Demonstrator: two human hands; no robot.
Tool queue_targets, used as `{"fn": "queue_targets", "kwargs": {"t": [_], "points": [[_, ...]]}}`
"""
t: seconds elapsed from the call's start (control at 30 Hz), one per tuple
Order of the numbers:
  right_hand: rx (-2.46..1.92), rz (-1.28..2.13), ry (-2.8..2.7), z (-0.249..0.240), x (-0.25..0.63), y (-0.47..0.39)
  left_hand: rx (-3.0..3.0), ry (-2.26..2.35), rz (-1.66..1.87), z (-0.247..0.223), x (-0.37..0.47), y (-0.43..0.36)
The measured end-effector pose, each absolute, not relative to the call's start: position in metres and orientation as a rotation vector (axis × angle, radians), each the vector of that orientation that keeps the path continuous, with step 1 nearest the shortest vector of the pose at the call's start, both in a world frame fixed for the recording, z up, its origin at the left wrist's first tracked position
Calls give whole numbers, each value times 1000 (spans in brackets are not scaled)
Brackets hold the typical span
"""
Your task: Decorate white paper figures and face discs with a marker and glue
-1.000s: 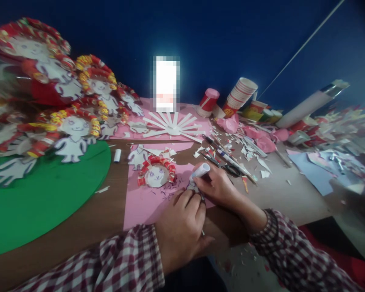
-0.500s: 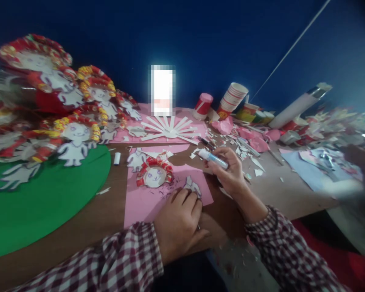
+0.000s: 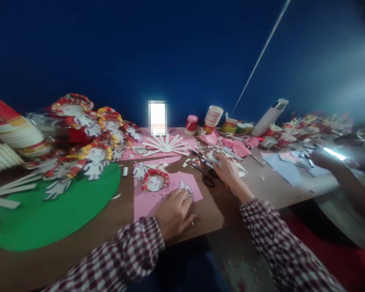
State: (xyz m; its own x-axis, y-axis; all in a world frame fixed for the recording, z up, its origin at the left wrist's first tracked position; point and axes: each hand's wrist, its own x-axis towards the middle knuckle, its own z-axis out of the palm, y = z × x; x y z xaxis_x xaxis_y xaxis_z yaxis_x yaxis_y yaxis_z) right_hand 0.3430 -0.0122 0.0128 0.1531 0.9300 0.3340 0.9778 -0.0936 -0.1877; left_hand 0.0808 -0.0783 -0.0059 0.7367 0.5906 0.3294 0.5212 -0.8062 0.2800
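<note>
Paper doll [image 3: 185,186] is poking out past the left hand [image 3: 175,211], scissors [image 3: 207,173] are lying left of the right hand [image 3: 229,172], can't tell either grip.

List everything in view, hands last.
cutout figures: several, white, centre, left
sheets: several, pink, centre, back
ringed face: one, white, red, centre
scissors: one, dark, centre
scraps: many, white, pink, centre right
strips: many, white, back, left
dolls: several, red, yellow, white, left
disc: one, green, left
cylinder: one, white, left centre
cups: many, red, white, back, left
tube: one, pale, back right
papers: some, bluish, right
table: one, brown, beneath
wall: one, blue, behind
coworker's arm: one, right
left hand: one, centre
right hand: one, by scissors
</note>
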Motion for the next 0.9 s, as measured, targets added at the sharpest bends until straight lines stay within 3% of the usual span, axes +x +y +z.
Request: {"fn": "queue_targets", "kwargs": {"t": [0.17, 0.27, 0.57, 0.9], "points": [[-1826, -269, -1820, 23, 316, -42, 2676, 1089, 707, -4, 67, -88], [-1705, 14, -2019, 24, 284, -66, 2640, 1221, 670, -2, 60, -97], [-1904, 344, -2065, 19, 237, -84, 2677, 1277, 627, -2, 64, -105], [-1792, 507, -1954, 23, 230, -86, 2596, 1354, 695, -6, 65, -109]]}}
